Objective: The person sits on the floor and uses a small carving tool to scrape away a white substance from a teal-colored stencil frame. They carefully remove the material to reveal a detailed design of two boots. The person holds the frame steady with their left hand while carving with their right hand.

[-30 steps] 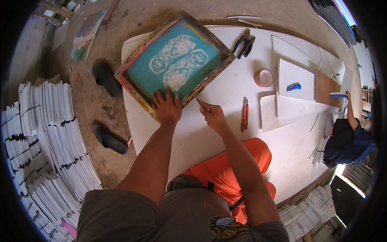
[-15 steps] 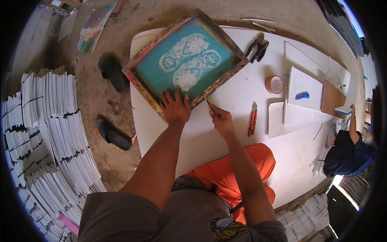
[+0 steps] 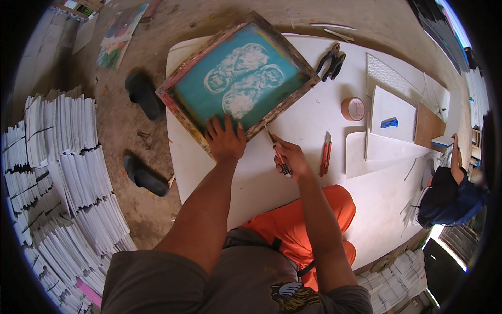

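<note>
A wooden-framed printing screen [image 3: 242,81] with teal mesh and pale round designs lies tilted on the white board. My left hand [image 3: 226,140] rests spread over its lower frame edge, fingertips on the mesh and palm down. To its right, my right hand [image 3: 294,158] grips a screwdriver [image 3: 282,161] by its red-and-black handle. The thin shaft points up and left, its tip at the outer side of the frame's lower right bar; whether it touches the wood I cannot tell. A red utility knife [image 3: 326,153] lies right of that hand.
Pliers [image 3: 331,62], a tape roll [image 3: 353,109] and a blue cutter [image 3: 389,123] lie on the white board [image 3: 251,188]. Cut panels [image 3: 392,104] sit at the right, near another person [image 3: 449,193]. Black slippers [image 3: 144,97] and stacked white sheets [image 3: 78,157] are at the left.
My right hand has shifted its hold, so the screwdriver's handle now shows below the fingers. The left hand stays on the frame. The whole view has shifted slightly.
</note>
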The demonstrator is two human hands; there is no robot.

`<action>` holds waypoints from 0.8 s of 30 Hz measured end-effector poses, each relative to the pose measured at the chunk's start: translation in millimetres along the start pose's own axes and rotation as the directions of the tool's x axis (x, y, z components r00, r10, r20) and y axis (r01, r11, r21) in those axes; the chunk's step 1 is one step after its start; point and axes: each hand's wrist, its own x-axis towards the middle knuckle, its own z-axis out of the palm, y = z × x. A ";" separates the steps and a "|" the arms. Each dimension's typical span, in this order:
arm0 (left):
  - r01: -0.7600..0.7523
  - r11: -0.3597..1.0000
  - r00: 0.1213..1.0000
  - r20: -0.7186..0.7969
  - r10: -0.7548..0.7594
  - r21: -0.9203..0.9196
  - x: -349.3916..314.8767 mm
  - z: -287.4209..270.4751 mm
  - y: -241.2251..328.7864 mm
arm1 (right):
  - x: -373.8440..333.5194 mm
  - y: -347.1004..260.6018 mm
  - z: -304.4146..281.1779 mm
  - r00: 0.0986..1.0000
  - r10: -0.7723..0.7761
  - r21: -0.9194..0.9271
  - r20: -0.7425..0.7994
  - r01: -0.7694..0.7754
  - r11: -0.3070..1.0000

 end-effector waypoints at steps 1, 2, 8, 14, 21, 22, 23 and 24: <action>-0.009 1.000 1.000 -0.017 0.010 0.007 -0.2 2.6 -0.8 | -4.5 -1.2 0.2 0.994 -0.081 -0.158 -0.076 0.068 0.985; -0.018 1.000 0.999 -0.034 0.019 0.013 -0.3 4.8 -1.5 | -9.1 -2.3 0.3 0.975 -0.172 -0.317 -0.138 0.121 0.941; 0.003 1.000 1.000 0.031 -0.002 -0.017 0.7 -3.0 2.6 | -13.0 3.9 7.7 0.793 -0.605 -0.861 -0.066 0.261 0.436; 0.010 1.000 0.999 0.054 -0.008 -0.028 0.6 -1.4 1.4 | -25.3 0.9 20.9 0.816 -0.573 -0.926 -0.073 0.158 0.342; 0.022 0.999 0.998 0.063 -0.020 -0.034 1.4 -3.2 2.0 | -22.3 0.5 28.0 0.787 -0.606 -0.962 -0.118 0.061 0.266; 0.021 0.999 0.998 0.060 -0.019 -0.033 1.2 -2.9 1.6 | -22.6 0.6 28.7 0.786 -0.606 -0.962 -0.119 0.059 0.267; 0.020 0.999 0.998 0.058 -0.019 -0.032 0.8 -2.4 1.1 | -23.5 1.4 29.2 0.786 -0.607 -0.962 -0.121 0.058 0.267; 0.020 0.999 0.998 0.056 -0.018 -0.031 0.5 -2.0 0.7 | -24.3 2.6 29.5 0.785 -0.607 -0.962 -0.123 0.057 0.268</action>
